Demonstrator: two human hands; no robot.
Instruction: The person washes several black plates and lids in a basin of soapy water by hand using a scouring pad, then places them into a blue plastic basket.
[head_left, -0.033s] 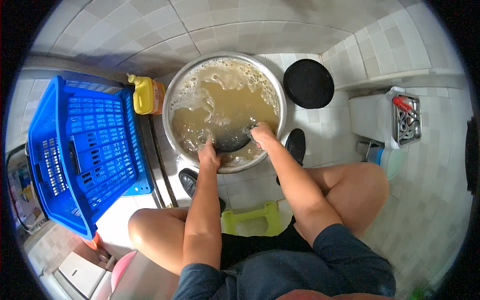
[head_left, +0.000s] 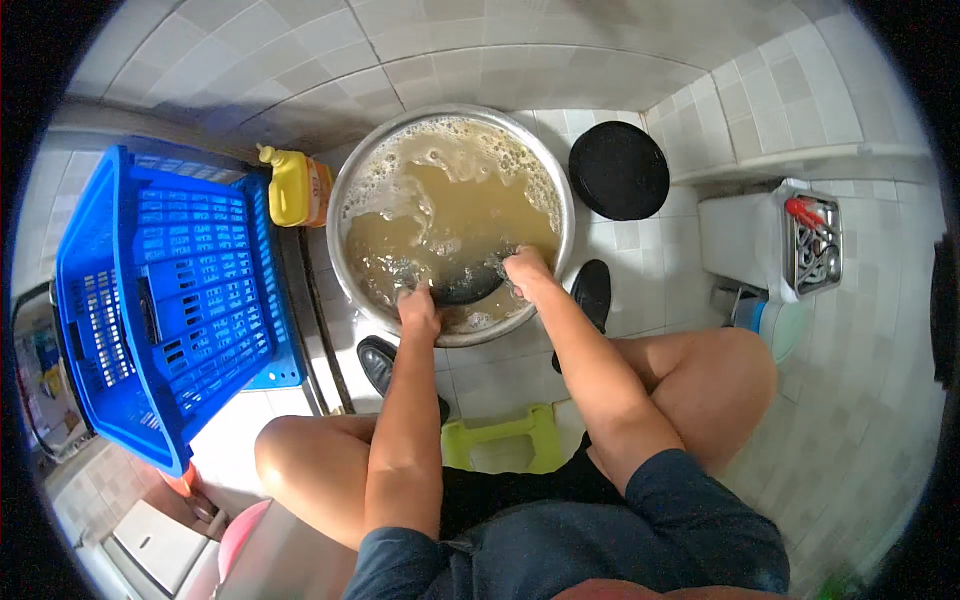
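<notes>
A large round metal basin [head_left: 336, 250] holds murky brown water [head_left: 470, 205] with foam round its edge. In its near part a dark, rounded object [head_left: 468, 287] lies mostly under the water; only a black curved part shows, so its kind is unclear. My left hand [head_left: 418, 308] is closed on its left side, fingertips partly under water. On its right side my right hand [head_left: 526, 270] grips it, the fingers wet and curled down into the water. Ripples and bubbles surround both hands.
A black round disc [head_left: 619, 170] lies right of the basin. To the left are a yellow jug [head_left: 288, 190] and a blue plastic crate [head_left: 195, 280]. A green stool [head_left: 505, 430] is beneath me. Tools fill a metal tray [head_left: 815, 245] at the right. My shoes [head_left: 592, 292] flank the basin.
My left fingers have shifted slightly and sit a little lower at the dark object's left side. The right hand stays nearly in place.
</notes>
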